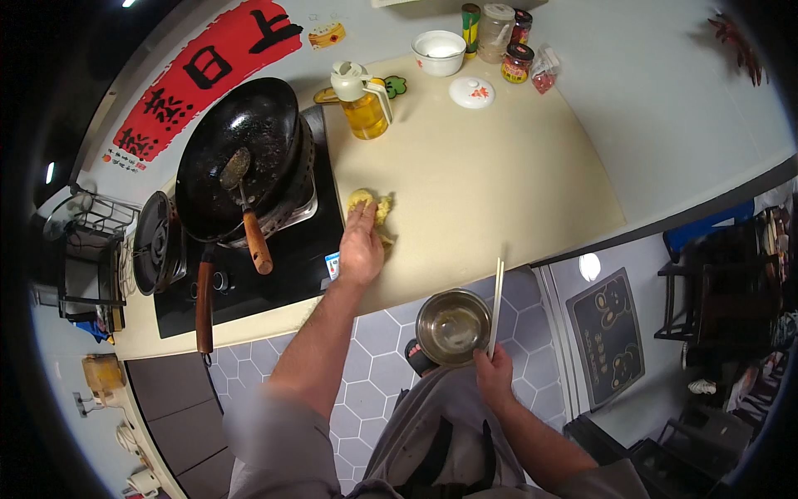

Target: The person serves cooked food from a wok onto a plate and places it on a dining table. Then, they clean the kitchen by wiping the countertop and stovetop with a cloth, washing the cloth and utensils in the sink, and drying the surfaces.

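Observation:
My left hand point(363, 240) presses a crumpled yellow cloth point(361, 199) against the cream countertop point(474, 181), just right of the black glass cooktop point(249, 293). Its fingers lie over the cloth and partly hide it. Over the floor, below the counter's front edge, my right hand point(495, 374) grips the rim of a round stainless steel bowl point(454, 327). The same hand holds a pair of pale chopsticks point(497, 305), pointing up beside the bowl. Inside the bowl is a thin wet residue.
A black wok point(268, 118) with a wooden-handled spatula point(252, 231) sits on the cooktop. Behind stand an oil jug point(365, 115), a white lidded-type bowl point(441, 62), its apparent lid point(472, 93) and jars point(517, 64). The wok's wooden handle point(205, 305) overhangs the front edge.

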Demonstrator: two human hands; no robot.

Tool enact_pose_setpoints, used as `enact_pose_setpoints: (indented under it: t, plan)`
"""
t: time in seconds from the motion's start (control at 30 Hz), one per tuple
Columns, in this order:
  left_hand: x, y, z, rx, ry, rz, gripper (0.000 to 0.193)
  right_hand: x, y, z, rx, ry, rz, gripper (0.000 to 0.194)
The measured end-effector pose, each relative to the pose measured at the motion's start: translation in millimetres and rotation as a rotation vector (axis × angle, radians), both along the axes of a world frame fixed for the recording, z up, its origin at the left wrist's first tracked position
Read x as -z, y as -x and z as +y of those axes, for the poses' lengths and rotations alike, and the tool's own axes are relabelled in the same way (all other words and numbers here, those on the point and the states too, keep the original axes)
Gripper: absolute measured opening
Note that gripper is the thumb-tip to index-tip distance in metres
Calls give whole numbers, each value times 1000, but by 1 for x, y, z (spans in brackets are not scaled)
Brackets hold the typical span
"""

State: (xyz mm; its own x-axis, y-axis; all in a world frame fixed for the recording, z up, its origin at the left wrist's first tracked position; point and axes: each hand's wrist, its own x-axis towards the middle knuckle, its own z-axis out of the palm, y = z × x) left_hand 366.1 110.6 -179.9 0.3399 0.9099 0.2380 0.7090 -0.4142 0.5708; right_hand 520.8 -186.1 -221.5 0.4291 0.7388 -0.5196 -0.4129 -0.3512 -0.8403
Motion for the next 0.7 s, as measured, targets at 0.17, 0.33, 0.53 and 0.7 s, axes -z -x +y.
enact_pose_setpoints:
  t: [0.17,0.33,0.53,0.7]
  plan:
    - [9,-33,-53,276,21,-92,58,-2,-4,2,30,14,13,14]
    - [5,-69,-86,471,48,-205,52,-5,-12,3,-18,-22,-4,11]
    - [-1,-77,-109,574,130,-197,47,-12,-20,6,12,-92,-45,9]
    - [-5,-67,-138,571,151,-263,43,-12,-29,4,-76,-1,-173,10]
